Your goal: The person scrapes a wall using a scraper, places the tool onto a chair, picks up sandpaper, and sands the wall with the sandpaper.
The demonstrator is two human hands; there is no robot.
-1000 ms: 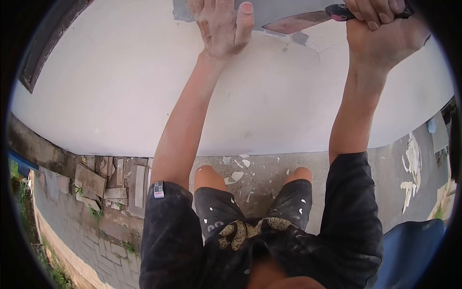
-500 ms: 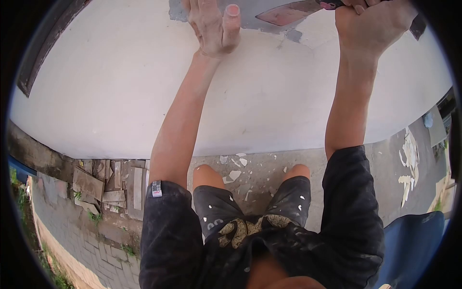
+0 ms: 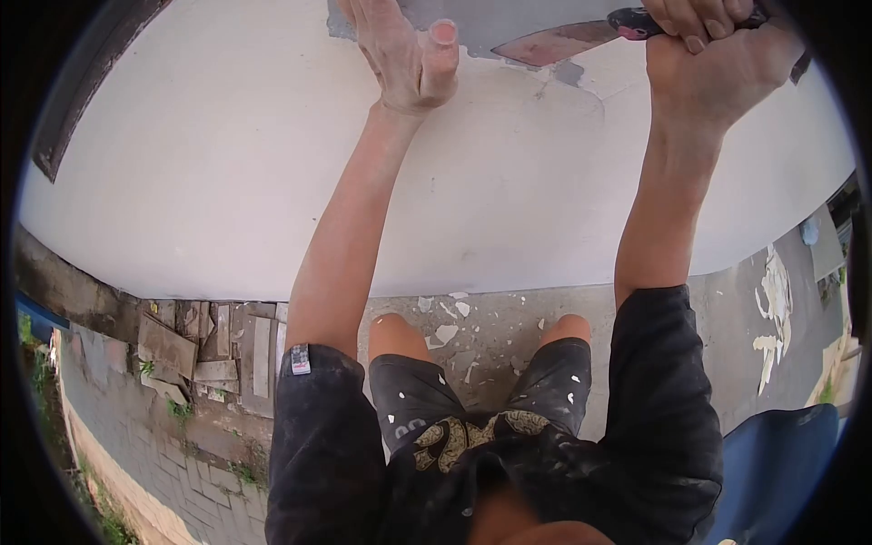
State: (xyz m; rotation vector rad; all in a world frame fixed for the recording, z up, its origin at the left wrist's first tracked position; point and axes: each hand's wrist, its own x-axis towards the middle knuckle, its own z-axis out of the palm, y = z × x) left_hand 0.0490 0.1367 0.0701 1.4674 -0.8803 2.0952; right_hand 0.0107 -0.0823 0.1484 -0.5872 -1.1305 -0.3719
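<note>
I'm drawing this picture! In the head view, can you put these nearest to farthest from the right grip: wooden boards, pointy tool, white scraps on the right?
1. Pointy tool: held in the right grip, blade pointing left.
2. White scraps: on the ground, right side.
3. Wooden boards: on the ground, over on the left side.

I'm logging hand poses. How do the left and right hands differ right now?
The left hand is open with no tool showing, while the right hand grips a bladed tool by its dark handle. The left hand's fingers extend toward the frame's top edge; the right hand's fingers curl around the handle. Both are bare and raised before the pale wall.
</note>
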